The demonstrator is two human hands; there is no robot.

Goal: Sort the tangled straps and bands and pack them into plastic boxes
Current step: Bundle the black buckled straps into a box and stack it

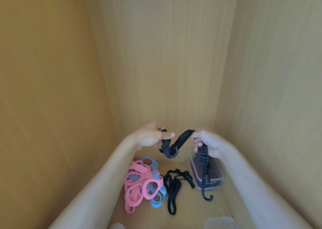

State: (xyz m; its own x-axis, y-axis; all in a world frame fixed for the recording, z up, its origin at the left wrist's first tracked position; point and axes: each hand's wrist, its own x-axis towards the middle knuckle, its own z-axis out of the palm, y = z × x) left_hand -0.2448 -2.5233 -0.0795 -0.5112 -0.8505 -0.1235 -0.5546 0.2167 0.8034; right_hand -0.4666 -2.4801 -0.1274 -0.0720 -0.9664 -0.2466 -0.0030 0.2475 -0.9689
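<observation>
So both hands are up in the lower middle of the frame with one black strap (183, 138) stretched between them. The left hand (151, 135) pinches one end, thumb laid over curled fingers. The right hand (208, 142) has its fingers wrapped round the other part. The strap sags in a twisted loop between them, and the rest hangs down from the right hand, buckle first, then a hook (207, 197) at the bottom. It dangles over a clear plastic box (220, 172) at lower right, which has something dark inside. Left of the box on the wooden surface (191, 209) sits a smaller black tangle (172, 183), then a pile of pink and blue bands (139, 180). A pale plastic piece (219, 222) peeks in at the bottom right edge.
</observation>
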